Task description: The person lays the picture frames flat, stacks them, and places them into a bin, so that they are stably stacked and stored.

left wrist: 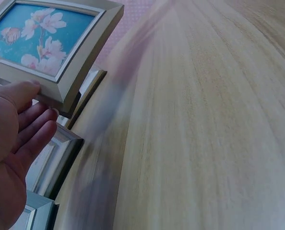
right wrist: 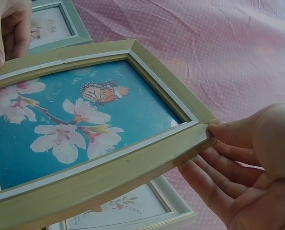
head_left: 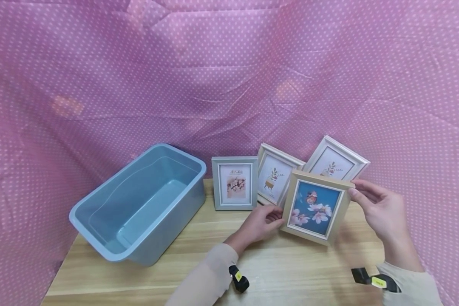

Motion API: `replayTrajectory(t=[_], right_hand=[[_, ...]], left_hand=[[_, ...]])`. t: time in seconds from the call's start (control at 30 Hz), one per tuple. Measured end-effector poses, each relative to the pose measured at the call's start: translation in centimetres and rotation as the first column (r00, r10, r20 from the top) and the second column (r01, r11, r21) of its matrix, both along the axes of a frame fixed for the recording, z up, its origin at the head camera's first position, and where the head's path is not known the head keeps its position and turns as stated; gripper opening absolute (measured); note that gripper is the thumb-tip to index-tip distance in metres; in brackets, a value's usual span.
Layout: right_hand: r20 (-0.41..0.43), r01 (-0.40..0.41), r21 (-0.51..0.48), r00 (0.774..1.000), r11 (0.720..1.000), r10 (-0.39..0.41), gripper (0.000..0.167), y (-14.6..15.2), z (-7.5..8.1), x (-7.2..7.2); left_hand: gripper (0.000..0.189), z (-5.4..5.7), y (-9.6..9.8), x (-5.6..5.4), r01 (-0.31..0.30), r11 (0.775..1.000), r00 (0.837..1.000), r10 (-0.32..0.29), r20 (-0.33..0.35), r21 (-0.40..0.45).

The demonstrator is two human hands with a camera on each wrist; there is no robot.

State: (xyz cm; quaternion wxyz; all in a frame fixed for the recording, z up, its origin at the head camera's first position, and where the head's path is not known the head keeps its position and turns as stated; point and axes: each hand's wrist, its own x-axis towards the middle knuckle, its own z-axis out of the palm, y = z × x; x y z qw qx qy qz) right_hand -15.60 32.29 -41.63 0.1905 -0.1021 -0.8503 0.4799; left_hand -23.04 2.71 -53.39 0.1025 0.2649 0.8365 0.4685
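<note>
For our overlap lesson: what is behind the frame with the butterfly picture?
Behind the butterfly frame, a cream frame shows at left and a white frame at upper right. Covered: the cream frame's lower right corner and the white frame's lower part.

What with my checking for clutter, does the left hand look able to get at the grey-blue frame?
Probably yes, once freed: the left hand is pinching the edge of the butterfly frame. The grey-blue frame stands close by, and in the head view nothing covers its front.

The wooden table (head_left: 290,272) holds a blue tub (head_left: 176,229). Right of the tub are a grey frame (head_left: 235,182), a cream frame (head_left: 275,176) and a white frame (head_left: 330,161).
</note>
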Motion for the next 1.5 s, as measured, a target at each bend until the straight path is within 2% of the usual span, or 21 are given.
replayTrajectory(t=[0.23, 0.53, 0.83, 1.03, 1.5], right_hand=[[-0.006, -0.008, -0.001, 1.0, 1.0, 0.008, 0.04, -0.5, 0.4, 0.3], [-0.098, -0.029, -0.023, 0.995, 0.999, 0.026, 0.035, -1.5, 1.1, 0.5], [-0.124, -0.043, -0.023, 0.991, 0.999, 0.04, 0.035, -2.3, 1.6, 0.4], [-0.144, -0.073, -0.029, 0.987, 0.997, 0.068, 0.034, -3.1, 1.7, 0.3], [-0.177, -0.118, -0.031, 0.978, 0.993, 0.111, 0.034, -5.0, 1.8, -0.3]], left_hand=[[0.031, 0.2, -0.9, 0.5, 0.029, 0.999, 1.0, -0.029, 0.0, 0.042], [0.03, 0.7, -1.9, 1.5, 0.038, 0.994, 0.999, -0.037, -0.004, 0.105], [0.026, 1.2, -3.2, 2.0, 0.042, 0.989, 0.997, -0.032, -0.077, 0.138], [0.024, 1.2, -4.2, 2.2, 0.026, 0.99, 0.995, -0.012, -0.102, 0.136], [0.03, 1.3, -6.4, 2.6, -0.025, 0.987, 0.994, 0.04, -0.099, 0.156]])
